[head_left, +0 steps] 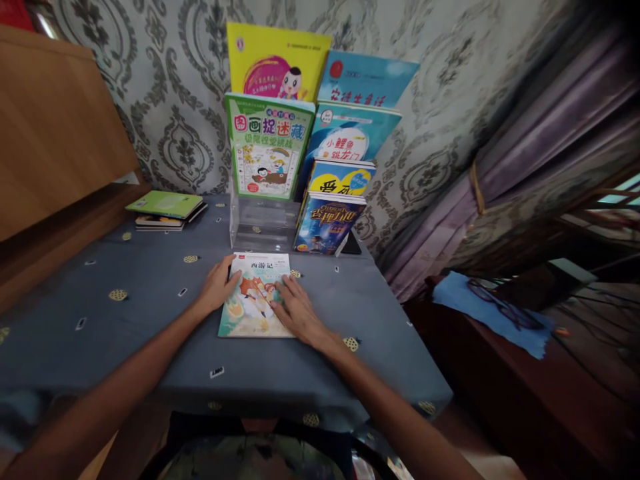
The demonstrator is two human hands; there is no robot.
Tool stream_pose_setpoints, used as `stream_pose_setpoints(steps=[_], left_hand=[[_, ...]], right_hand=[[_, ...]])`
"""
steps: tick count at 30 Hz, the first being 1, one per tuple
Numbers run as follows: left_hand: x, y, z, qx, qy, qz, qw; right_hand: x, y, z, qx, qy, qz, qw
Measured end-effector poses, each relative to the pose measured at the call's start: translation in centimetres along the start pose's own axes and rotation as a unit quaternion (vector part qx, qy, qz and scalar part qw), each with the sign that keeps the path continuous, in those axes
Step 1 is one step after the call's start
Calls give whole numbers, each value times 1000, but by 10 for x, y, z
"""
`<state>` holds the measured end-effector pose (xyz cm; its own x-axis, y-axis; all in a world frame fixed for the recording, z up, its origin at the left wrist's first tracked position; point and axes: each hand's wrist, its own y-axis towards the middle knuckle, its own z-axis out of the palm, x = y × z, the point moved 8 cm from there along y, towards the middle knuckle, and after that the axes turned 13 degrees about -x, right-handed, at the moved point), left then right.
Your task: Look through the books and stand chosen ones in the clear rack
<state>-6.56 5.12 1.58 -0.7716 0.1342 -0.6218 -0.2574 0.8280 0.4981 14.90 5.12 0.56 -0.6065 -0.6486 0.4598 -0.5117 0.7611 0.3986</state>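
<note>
A thin picture book with a white and teal cover lies flat on the cloth-covered table, its title at the far end. My left hand holds the book's left edge, with the thumb on the cover and the fingers along the side. Across the right part of the cover rests my right hand, fingers spread and flat. Just behind the book stands a clear acrylic rack. In its left column are a green book and a yellow book; the bare lower tiers show below them.
The rack's right column holds several books, with a dark blue book in front. A small stack topped by a green book lies at the back left, beside a wooden cabinet. A blue cloth with glasses lies on dark furniture at right.
</note>
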Motion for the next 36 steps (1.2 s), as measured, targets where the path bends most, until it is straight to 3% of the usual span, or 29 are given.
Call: stream_pose_setpoints(steps=[3,6,10,13,16,23,31,34,36], left_hand=[[7,3,-1,-5,-135,-59,989],[17,3,3,-7,-256,-151,955],[26,-9,14,-13,-365,-318,875],[12,-22,30,55,-447,-389,804],[-2,-29,34,87,-497,-414,758],[-15,-33,34,69,-561,-454,689],[-12,-35,42,69,-609,-475,632],[-11,-34,42,69,-617,-478,622],[-12,-33,40,69,-620,-477,619]], right_hand=[[-4,8,12,-31,-5,22,999],[-6,7,17,-62,6,24,998],[-11,2,17,-78,26,26,996],[-15,2,16,-84,41,45,995],[-18,2,13,-91,64,84,990],[-23,3,5,-97,110,184,972],[-41,8,13,-122,181,228,949],[-43,12,11,-156,252,251,921],[-39,15,10,-168,359,275,876]])
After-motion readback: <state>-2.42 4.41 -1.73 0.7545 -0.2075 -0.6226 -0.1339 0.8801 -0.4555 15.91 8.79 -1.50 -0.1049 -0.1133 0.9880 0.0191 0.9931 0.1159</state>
